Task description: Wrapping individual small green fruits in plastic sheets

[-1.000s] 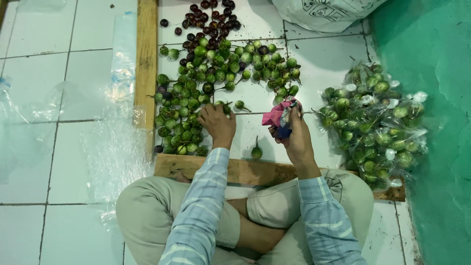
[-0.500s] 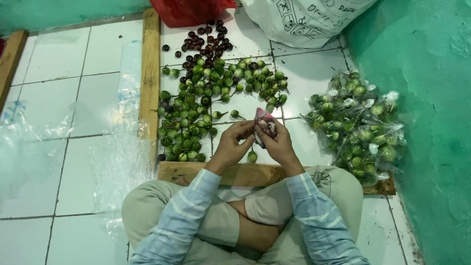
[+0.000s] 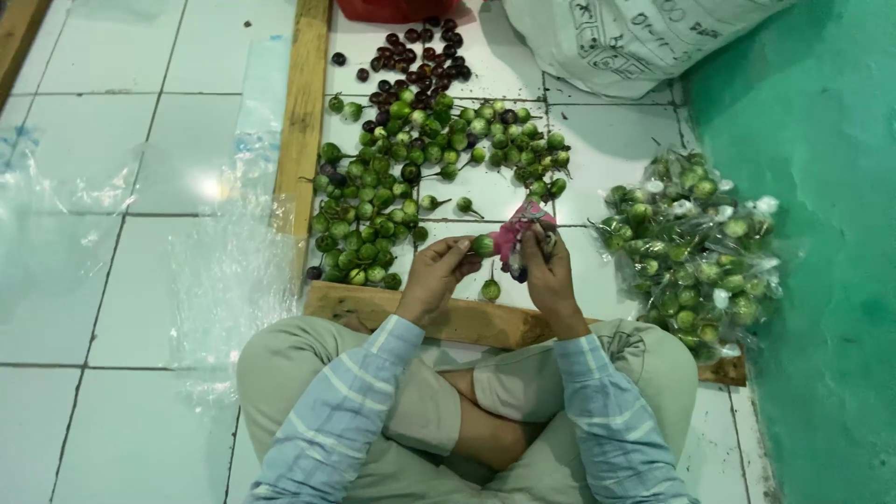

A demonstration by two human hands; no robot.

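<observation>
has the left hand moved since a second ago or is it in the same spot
Yes. The left hand was on the green fruit pile; it has come back toward the wooden plank and now holds one green fruit beside the right hand.

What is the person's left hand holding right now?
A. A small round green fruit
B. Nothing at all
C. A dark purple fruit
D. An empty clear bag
A: the left hand pinches a small round green fruit at its fingertips, beside the pink tool gripped in the right hand.
</observation>
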